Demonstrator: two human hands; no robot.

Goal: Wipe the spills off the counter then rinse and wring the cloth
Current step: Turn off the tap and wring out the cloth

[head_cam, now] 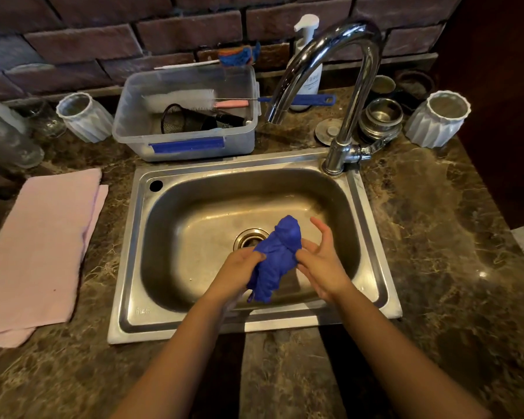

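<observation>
A bunched blue cloth (277, 258) hangs over the steel sink (139, 237), just in front of the drain (250, 238). My left hand (239, 272) grips the cloth's left side with curled fingers. On the cloth's right side my right hand (322, 261) touches it with the thumb, and its fingers are spread and mostly straight. The chrome faucet (354, 86) arches over the back of the basin with no water running from its spout.
A folded pink towel (40, 252) lies on the dark marble counter (436, 237) left of the sink. Behind the sink are a clear plastic bin (188, 140) with brushes, two white ribbed cups (85, 116) (439, 119), a soap dispenser (307, 49) and metal strainers (381, 119).
</observation>
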